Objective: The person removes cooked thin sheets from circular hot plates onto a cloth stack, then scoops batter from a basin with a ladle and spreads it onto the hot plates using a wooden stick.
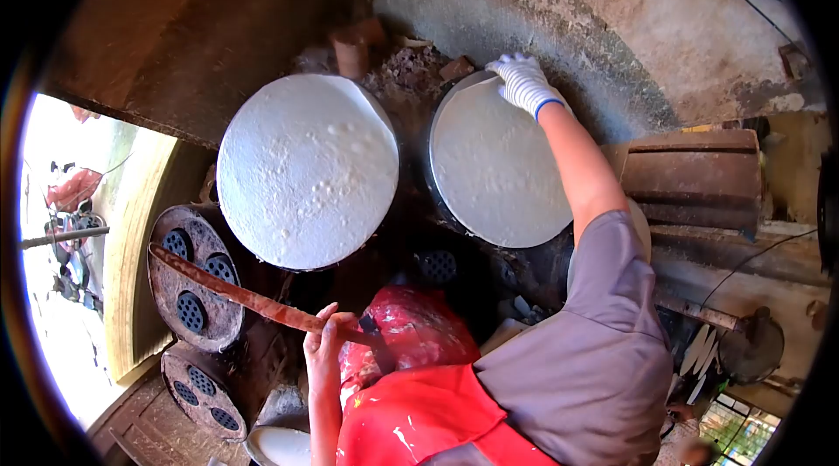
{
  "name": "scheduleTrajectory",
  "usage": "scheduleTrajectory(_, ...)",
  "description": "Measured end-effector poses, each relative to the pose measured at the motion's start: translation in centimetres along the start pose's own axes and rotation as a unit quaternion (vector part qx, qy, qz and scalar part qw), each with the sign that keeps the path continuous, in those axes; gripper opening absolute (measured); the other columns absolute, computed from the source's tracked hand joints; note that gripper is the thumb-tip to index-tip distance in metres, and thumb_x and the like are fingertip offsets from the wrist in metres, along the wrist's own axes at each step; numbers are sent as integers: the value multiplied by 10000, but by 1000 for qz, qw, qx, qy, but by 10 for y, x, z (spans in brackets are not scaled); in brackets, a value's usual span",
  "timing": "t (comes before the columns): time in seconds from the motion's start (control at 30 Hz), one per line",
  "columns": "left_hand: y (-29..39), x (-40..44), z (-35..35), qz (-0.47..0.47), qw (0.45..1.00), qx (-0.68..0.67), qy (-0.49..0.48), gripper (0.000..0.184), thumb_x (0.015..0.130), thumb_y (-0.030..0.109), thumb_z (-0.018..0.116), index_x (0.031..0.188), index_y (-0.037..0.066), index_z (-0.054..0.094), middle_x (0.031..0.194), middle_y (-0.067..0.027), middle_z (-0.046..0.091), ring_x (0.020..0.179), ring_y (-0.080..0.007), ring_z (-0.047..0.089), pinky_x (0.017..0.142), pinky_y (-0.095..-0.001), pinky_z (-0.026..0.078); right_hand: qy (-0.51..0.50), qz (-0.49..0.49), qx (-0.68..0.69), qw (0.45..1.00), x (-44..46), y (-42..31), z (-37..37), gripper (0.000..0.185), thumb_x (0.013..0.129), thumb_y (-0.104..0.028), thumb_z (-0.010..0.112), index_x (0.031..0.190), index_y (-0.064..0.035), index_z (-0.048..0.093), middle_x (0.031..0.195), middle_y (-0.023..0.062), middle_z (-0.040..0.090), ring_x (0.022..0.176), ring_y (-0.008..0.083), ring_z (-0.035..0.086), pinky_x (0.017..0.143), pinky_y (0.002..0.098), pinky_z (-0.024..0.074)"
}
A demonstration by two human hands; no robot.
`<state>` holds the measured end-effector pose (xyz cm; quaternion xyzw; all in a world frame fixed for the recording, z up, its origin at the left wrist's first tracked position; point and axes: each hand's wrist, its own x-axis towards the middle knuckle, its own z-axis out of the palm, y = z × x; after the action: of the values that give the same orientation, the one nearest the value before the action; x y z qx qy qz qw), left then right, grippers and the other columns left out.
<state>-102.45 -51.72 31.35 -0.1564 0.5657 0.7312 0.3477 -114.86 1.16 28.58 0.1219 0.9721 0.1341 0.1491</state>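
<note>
My left hand (pixel 325 331) is closed around the lower end of a long, flat, reddish-brown wooden stick (pixel 232 291), which slants up to the left. My right hand (pixel 526 86), in a white striped glove with a blue cuff, reaches to the far edge of the right round pan. Its fingers are bent over the edge of a thin white sheet (pixel 498 165) that covers most of this pan; a dark strip of rim shows beside them. On the left, another round pan carries a white, bubbled sheet (pixel 306 169), with a straight fold near its upper right.
Drum-shaped stoves with honeycomb coal briquettes (pixel 191 312) stand at the left. A stained wall (pixel 559 20) rises behind the pans, with a clay pot (pixel 351 55) and rubble at its foot. Brown curved tiles (pixel 690 173) lie at the right. A white bowl (pixel 280 446) is low down.
</note>
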Motion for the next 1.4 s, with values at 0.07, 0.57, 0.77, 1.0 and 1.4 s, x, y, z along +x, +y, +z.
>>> scheduleTrajectory(0.07,0,1,3,-3,1000,21,-8,347,902,159,477,1172,-53,425,939,-93,600,869,-148,565,826,-286,434,19,-24,-11,999,-2,10,-3,248,743,-269,601,976,-194,637,1140,85,541,1087,290,485,919,408,374)
scheduleTrajectory(0.57,-9,-12,1,23,999,8,-40,358,910,168,466,1197,-40,413,990,-104,598,926,-160,566,843,-294,438,67,52,445,892,55,-216,-35,583,700,-357,666,1136,-6,502,1100,219,551,1009,347,539,877,379,426)
scheduleTrajectory(0.77,-14,-29,-19,54,998,-21,24,336,910,159,462,1185,-32,434,968,-95,600,906,-149,567,844,-282,431,24,2,629,777,80,-226,-28,180,701,-214,682,784,-62,633,747,46,645,670,145,577,664,284,461)
scheduleTrajectory(1.0,-21,-31,-32,65,993,-73,59,348,903,173,479,1195,-12,435,960,-91,603,899,-149,570,841,-285,437,-61,-117,764,631,96,-230,-9,402,719,-115,678,1089,-9,563,1013,78,611,900,172,551,791,320,437)
scheduleTrajectory(1.4,-17,-24,-29,54,997,-49,29,343,909,165,469,1198,-16,433,974,-99,600,913,-159,570,839,-293,440,-108,-74,728,673,78,-215,-29,300,759,-132,666,1040,-42,617,952,27,635,845,139,577,783,292,449)
